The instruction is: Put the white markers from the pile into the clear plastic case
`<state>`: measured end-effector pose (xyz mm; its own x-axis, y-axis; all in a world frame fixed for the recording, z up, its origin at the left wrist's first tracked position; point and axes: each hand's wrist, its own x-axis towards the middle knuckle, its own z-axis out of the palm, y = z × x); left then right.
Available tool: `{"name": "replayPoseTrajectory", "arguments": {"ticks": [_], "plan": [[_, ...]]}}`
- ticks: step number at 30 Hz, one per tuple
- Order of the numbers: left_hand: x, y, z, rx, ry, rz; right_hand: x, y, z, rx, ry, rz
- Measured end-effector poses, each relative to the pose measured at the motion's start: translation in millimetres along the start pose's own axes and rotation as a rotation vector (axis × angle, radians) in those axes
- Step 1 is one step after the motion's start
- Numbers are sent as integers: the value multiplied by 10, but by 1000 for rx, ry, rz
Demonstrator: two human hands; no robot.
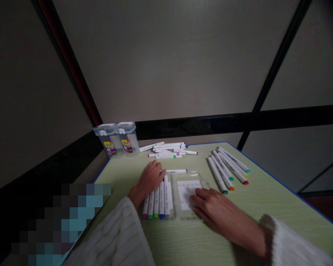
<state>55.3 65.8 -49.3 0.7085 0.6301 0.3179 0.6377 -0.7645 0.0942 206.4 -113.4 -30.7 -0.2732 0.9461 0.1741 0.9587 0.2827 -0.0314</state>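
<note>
A clear flat plastic case lies open on the pale green table. Its left half holds a row of several white markers with coloured caps. My left hand rests on the far end of that row, fingers curled over the marker tips. My right hand lies flat with fingers stretched out on the case's right half, which shows a white printed insert. One loose marker lies just beyond my left hand's fingertips.
A pile of several markers lies at the table's far edge. Another group of several markers lies in a row at the right. Two clear upright boxes with yellow labels stand at the far left corner. A blurred patch covers the lower left.
</note>
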Motion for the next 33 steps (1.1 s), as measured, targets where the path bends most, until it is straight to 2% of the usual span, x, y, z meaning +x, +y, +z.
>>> {"name": "replayPoseTrajectory", "arguments": {"ticks": [15,24,33], "plan": [[-9,-10,34,109,-41,-37,-12,32,33,-8,8,-20],[-36,22,3,97,-31,-96,-27,27,24,-32,67,-38],[-36,39,-2,109,-24,-126,-12,25,11,-61,59,-47]]}}
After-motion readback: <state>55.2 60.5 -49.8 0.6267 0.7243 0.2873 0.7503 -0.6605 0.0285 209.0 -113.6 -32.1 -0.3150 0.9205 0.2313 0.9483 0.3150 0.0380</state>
